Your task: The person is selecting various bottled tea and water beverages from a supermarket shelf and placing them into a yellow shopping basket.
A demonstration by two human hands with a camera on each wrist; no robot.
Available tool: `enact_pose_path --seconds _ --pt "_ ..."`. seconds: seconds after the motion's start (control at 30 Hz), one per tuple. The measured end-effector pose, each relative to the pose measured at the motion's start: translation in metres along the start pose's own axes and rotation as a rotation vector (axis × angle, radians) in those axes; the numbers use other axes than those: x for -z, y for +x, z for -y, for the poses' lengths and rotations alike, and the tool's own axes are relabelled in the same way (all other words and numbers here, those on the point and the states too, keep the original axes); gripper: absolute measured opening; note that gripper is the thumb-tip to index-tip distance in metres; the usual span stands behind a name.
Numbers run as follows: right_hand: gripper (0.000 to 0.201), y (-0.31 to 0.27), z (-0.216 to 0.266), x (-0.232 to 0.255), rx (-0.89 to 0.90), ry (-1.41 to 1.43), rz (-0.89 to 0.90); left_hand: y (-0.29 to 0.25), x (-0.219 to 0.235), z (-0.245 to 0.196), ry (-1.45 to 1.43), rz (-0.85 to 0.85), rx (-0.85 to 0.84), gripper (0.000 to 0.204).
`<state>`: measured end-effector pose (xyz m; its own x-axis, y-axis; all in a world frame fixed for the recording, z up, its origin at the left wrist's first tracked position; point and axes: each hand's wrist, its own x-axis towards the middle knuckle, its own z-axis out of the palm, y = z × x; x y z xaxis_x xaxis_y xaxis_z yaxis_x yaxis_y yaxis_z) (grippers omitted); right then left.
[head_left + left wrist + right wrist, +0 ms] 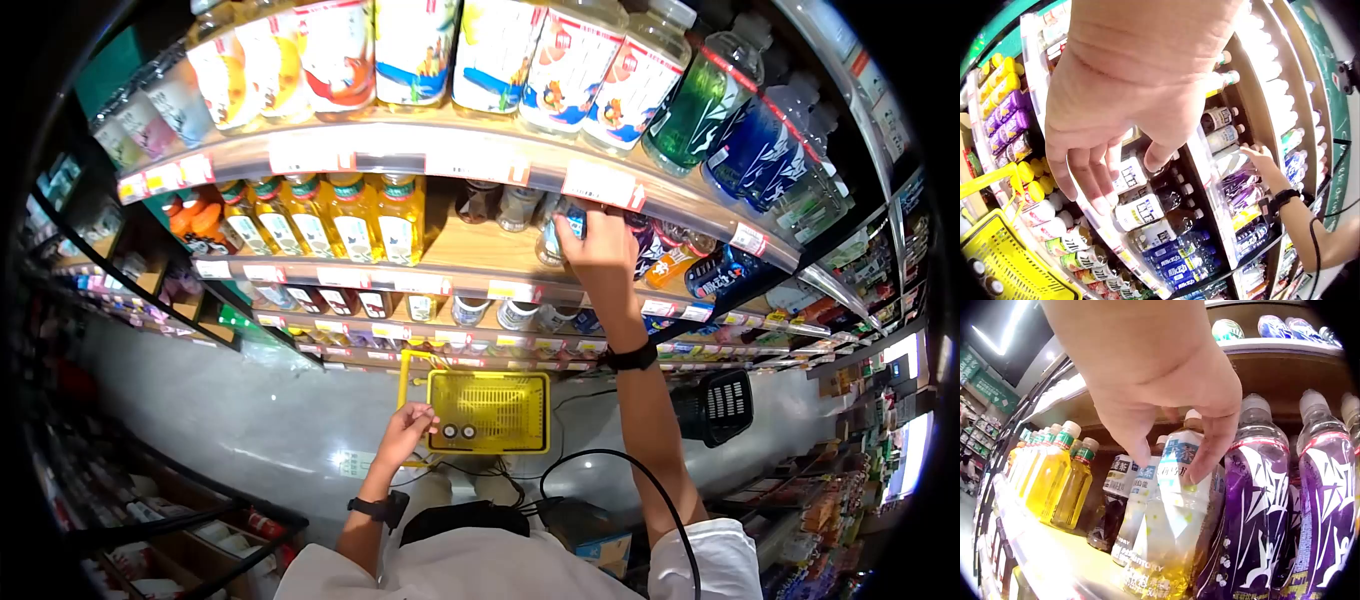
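Note:
On the middle shelf, my right hand (pixel 603 255) grips a clear tea bottle with a white and blue label (pixel 1172 515) near its top, thumb on one side and fingers on the other. The bottle leans slightly in the right wrist view. Similar tea bottles (pixel 1137 512) stand close behind and beside it. Purple-labelled drink bottles (pixel 1257 494) are on its right. Low over the floor, my left hand (pixel 405 432) hangs loosely curled with nothing in it, beside a yellow shopping basket (pixel 490 385). In the left wrist view its fingers (pixel 1088 172) overlap the shelves behind.
Two round-topped items (pixel 459 432) are in the basket. Yellow bottles with green caps (pixel 355 220) line the shelf to the left. Large bottles (pixel 415 55) fill the shelf above. A black basket (pixel 725 408) sits on the floor at right, and a black cable (pixel 640 465) loops near my right arm.

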<state>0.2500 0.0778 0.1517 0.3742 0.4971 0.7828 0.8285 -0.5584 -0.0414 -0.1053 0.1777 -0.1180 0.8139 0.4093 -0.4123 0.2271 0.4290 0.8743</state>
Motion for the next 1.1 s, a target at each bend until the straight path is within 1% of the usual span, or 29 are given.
enact_pose_path --seconds 0.03,0.1,0.13,0.17,0.2,0.23,0.27,0.3,0.37,0.43,0.47,0.5,0.53,0.57,0.63,0.67,0.7,0.73,0.77,0.8,0.83,0.87,0.9,0.93,0.97,1.0,1.03,1.07,1.1 --pt "0.037 0.005 0.000 -0.003 -0.049 0.027 0.077 0.004 0.002 -0.013 0.006 -0.004 -0.011 0.016" --pt "0.037 -0.006 -0.003 -0.010 -0.133 -0.014 0.168 0.001 0.003 -0.027 -0.089 0.018 -0.159 0.017" --pt "0.037 -0.006 0.005 -0.003 -0.133 -0.011 0.165 0.000 0.004 -0.037 -0.066 0.019 -0.168 0.020" --pt "0.036 -0.010 0.012 0.006 -0.128 0.069 0.107 0.002 0.004 -0.049 -0.067 0.015 -0.174 0.020" --pt "0.034 -0.016 0.021 0.016 -0.123 0.149 0.056 -0.002 0.003 -0.062 -0.047 0.024 -0.115 0.022" --pt "0.034 -0.024 0.027 0.024 -0.121 0.149 0.063 -0.003 0.001 -0.073 -0.028 0.036 -0.053 0.024" --pt "0.028 -0.034 0.031 0.031 0.057 0.113 -0.075 -0.003 -0.003 -0.083 -0.010 0.071 -0.032 0.032" --pt "0.021 -0.044 0.034 0.037 0.235 0.078 -0.210 0.002 -0.009 -0.091 -0.017 0.069 -0.024 0.032" --pt "0.030 -0.063 0.040 0.057 0.259 0.201 -0.104 0.011 -0.027 -0.098 -0.149 0.190 -0.118 0.045" --pt "0.047 -0.070 0.048 0.070 0.188 0.461 -0.117 0.016 -0.051 -0.113 -0.302 0.232 -0.088 0.048" --pt "0.069 -0.081 0.043 0.074 0.022 0.641 0.086 0.025 -0.054 -0.108 -0.394 0.273 -0.054 0.053" --pt "0.086 -0.090 0.044 0.082 0.123 0.527 0.079 0.036 -0.060 -0.103 -0.489 0.317 -0.026 0.057" --pt "0.089 -0.098 0.048 0.086 -0.050 0.608 0.186 0.040 -0.069 -0.107 -0.617 0.393 -0.017 0.057" --pt "0.091 -0.106 0.052 0.086 -0.226 0.684 0.302 0.041 -0.078 -0.108 -0.763 0.445 0.066 0.059" --pt "0.093 -0.133 0.058 0.070 -0.475 1.118 0.414 0.048 -0.086 -0.081 -0.771 0.570 0.224 0.062" --pt "0.084 -0.147 0.052 0.065 -0.519 1.076 0.584 0.048 -0.085 -0.058 -0.631 0.552 0.265 0.063" --pt "0.084 -0.162 0.042 0.059 -0.530 1.089 0.647 0.045 -0.085 -0.034 -0.497 0.529 0.311 0.064" --pt "0.074 -0.180 0.027 0.051 -0.741 1.124 0.738 0.040 -0.091 -0.024 -0.419 0.435 0.364 0.065" --pt "0.063 -0.199 0.011 0.041 -0.955 1.138 0.820 0.042 -0.086 0.003 -0.374 0.445 0.400 0.061" --pt "0.042 -0.227 -0.010 0.028 -0.861 1.100 0.873 0.040 -0.087 0.022 -0.390 0.415 0.441 0.062" --pt "0.042 -0.249 -0.022 0.015 -0.862 1.085 0.928 0.038 -0.094 0.029 -0.413 0.389 0.477 0.062" --pt "0.037 -0.275 -0.033 0.004 -0.839 1.017 0.994 0.036 -0.097 0.037 -0.449 0.373 0.563 0.064" --pt "0.033 -0.298 -0.040 -0.001 -0.819 0.951 1.057 0.048 -0.097 0.082 -0.461 0.441 0.671 0.066" --pt "0.022 -0.314 -0.050 -0.007 -0.859 0.880 1.133 0.054 -0.103 0.127 -0.497 0.441 0.629 0.065" --pt "0.022 -0.328 -0.057 -0.017 -0.853 0.885 1.169 0.062 -0.106 0.161 -0.519 0.440 0.581 0.064" --pt "0.017 -0.343 -0.064 -0.025 -0.992 0.929 1.180 0.067 -0.107 0.182 -0.541 0.421 0.591 0.064" --pt "0.015 -0.358 -0.068 -0.035 -1.133 0.968 1.185 0.073 -0.111 0.201 -0.616 0.331 0.602 0.058" --pt "0.021 -0.376 -0.070 -0.047 -1.165 0.958 1.152 0.077 -0.115 0.220 -0.692 0.239 0.616 0.052" --pt "0.021 -0.396 -0.071 -0.058 -1.173 0.955 1.182 0.080 -0.121 0.238 -0.710 0.220 0.631 0.052"
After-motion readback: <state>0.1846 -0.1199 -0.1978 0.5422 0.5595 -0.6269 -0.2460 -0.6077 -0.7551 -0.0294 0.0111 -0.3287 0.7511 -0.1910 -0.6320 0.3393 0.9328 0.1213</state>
